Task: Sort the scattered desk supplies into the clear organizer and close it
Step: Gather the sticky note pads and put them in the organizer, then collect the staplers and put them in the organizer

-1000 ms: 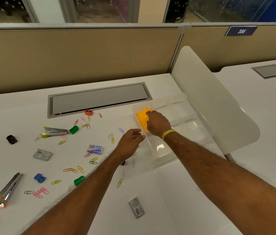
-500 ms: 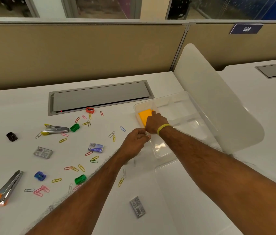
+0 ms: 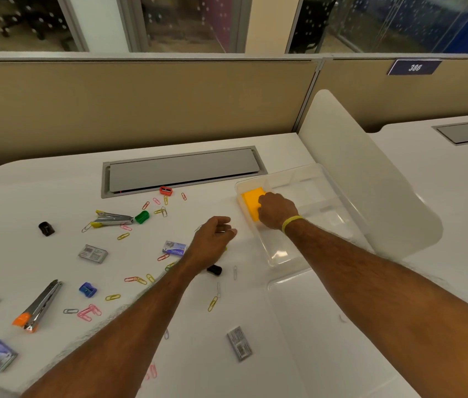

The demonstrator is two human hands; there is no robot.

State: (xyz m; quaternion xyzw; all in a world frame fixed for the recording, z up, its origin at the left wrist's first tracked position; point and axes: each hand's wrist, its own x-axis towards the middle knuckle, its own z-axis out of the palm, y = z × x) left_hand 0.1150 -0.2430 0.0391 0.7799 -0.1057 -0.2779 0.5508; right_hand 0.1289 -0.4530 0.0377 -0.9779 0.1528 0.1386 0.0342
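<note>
Two hands work at the organizer [image 3: 341, 196]. The right hand [image 3: 277, 211] grips the yellow pad [image 3: 251, 201], which sits in the far-left compartment. The left hand [image 3: 212, 239], clenched, seems to pinch a clip [image 3: 222, 231]. The organizer's rim lies just right of that grip, its long axis running away from the person. The sign [image 3: 414, 67] reads 386; labels on the boxes [image 3: 92, 253] are illegible.

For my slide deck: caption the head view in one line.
Right hand holds a yellow block in the clear organizer; left hand, fingers curled, hangs over the cluttered desk.
</note>
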